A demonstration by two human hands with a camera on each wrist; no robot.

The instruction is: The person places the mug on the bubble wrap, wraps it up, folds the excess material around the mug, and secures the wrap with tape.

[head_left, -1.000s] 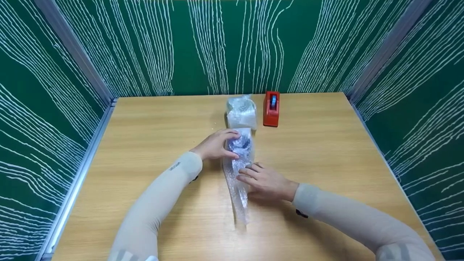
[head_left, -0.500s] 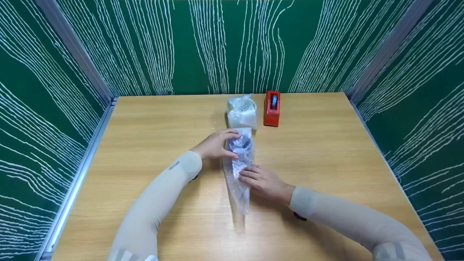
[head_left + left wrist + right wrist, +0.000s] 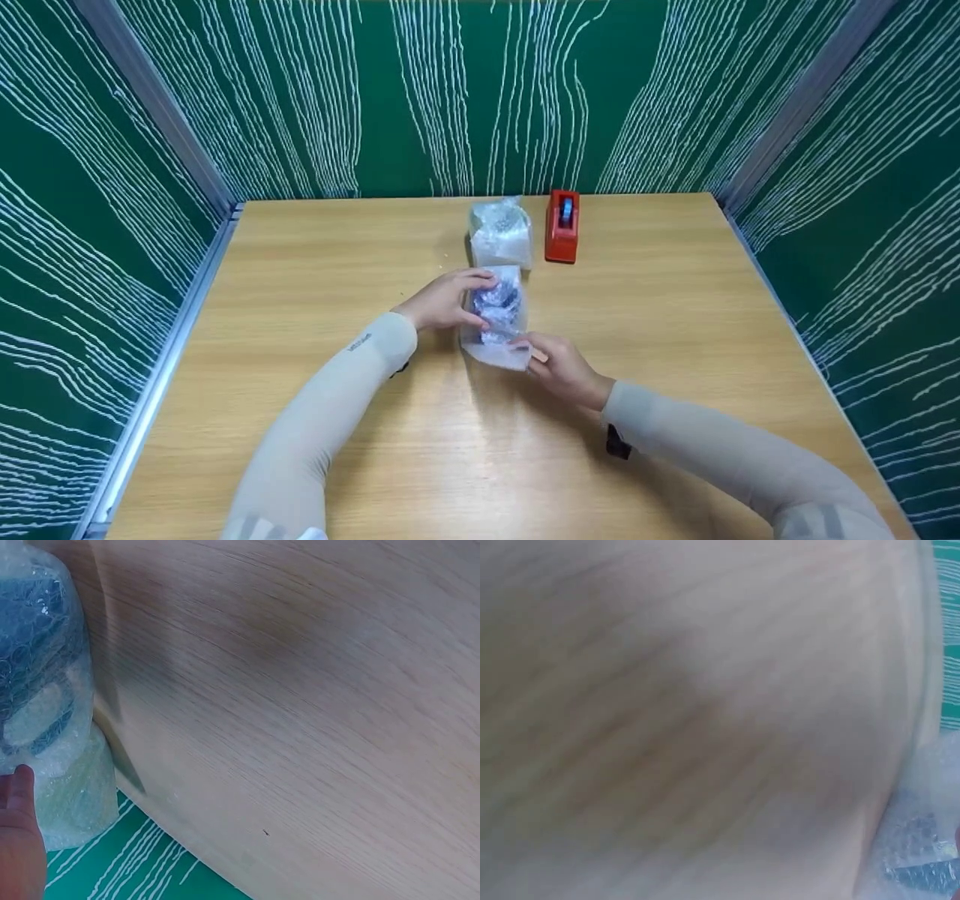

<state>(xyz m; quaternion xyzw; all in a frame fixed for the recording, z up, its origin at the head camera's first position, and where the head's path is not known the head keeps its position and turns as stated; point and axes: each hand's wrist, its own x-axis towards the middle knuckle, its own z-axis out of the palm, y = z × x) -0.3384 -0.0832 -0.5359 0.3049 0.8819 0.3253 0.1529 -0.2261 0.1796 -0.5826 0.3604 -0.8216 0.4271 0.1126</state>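
A dark blue item wrapped in bubble wrap (image 3: 501,304) lies near the middle of the table; its exact kind is hidden. My left hand (image 3: 444,301) holds its left side, thumb at the near part and fingers over the far part. With my right hand (image 3: 568,369) I pinch the near end of the bubble wrap, a loose flap (image 3: 499,355) folded up towards the item. In the left wrist view the wrapped item (image 3: 41,667) stands out clearly above my fingers (image 3: 22,795). Only an edge of the bubble wrap (image 3: 919,829) shows in the blurred right wrist view.
Just behind the wrapped item stands a second bubble-wrapped bundle (image 3: 501,232). A red tape dispenser (image 3: 562,236) sits to its right, near the back edge. Green walls (image 3: 495,97) with white wavy lines enclose the wooden table (image 3: 315,255) on the back and sides.
The long loose tail of bubble wrap that reached towards me has been lifted and folded up by my right hand, which now pinches it. The left hand stays in place.
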